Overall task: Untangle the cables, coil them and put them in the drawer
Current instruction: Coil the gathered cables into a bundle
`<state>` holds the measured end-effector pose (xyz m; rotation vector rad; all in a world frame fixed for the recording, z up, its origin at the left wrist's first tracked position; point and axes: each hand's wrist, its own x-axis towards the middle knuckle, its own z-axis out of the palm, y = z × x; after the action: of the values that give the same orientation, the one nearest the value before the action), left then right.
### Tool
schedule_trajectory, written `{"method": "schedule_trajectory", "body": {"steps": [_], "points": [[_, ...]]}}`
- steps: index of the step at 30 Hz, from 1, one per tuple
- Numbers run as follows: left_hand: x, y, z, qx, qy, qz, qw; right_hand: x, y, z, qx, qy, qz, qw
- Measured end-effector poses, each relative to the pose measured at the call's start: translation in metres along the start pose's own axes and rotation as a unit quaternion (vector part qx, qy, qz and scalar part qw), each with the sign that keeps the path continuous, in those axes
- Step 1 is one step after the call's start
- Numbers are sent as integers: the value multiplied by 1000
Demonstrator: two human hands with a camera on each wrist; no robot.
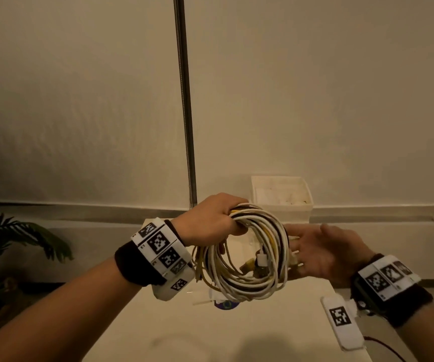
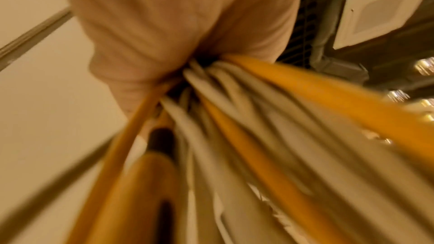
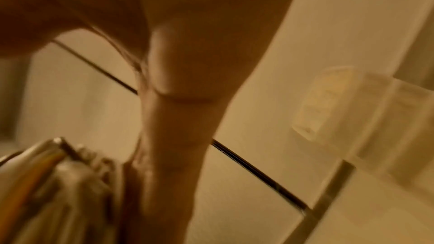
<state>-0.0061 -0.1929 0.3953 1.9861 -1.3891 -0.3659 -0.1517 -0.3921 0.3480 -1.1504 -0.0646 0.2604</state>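
Note:
A round coil of white, yellow and dark cables (image 1: 244, 254) hangs in the air above the white table (image 1: 236, 333). My left hand (image 1: 210, 220) grips the coil at its top, fingers curled round the bundled strands (image 2: 234, 118). Several plugs (image 1: 256, 265) dangle inside the loop. My right hand (image 1: 315, 246) is beside the coil's right edge with fingers straight and spread; whether they touch the strands I cannot tell. The right wrist view is blurred and shows the cables (image 3: 47, 183) at lower left.
A white open bin (image 1: 282, 199) stands at the table's far end by the wall. A white marker tag (image 1: 341, 322) lies on the table at the right. A metal pole (image 1: 184, 100) rises behind. A plant (image 1: 15, 241) stands at the left.

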Motion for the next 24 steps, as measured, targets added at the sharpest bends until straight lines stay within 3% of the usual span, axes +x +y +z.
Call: {"method": "schedule_trajectory", "body": {"steps": [2,4,7,13,15,17,20,21,24], "points": [[4,0,3,55,-4,-3,998,12,-8,21,-222,50,13,974],[7,-1,4,58,30,-12,998,26,-6,42,-387,149,-35,909],[8,-3,6,16,51,-25,998,39,13,53,-380,280,-124,873],[-10,-18,-7,-206,-21,-20,978,43,10,48,-303,335,-159,878],[-16,-33,0,-309,-49,-40,949,42,5,43,-278,347,-155,882],[-22,-49,18,-443,-33,-40,895,45,5,39,-243,355,-145,891],[-31,-50,47,-607,121,-62,783,49,11,38,-159,368,-140,905],[-31,-50,56,-630,157,-63,758,50,14,39,-127,371,-142,909],[-32,-48,74,-631,228,-41,741,52,23,42,-60,374,-141,915]]}}
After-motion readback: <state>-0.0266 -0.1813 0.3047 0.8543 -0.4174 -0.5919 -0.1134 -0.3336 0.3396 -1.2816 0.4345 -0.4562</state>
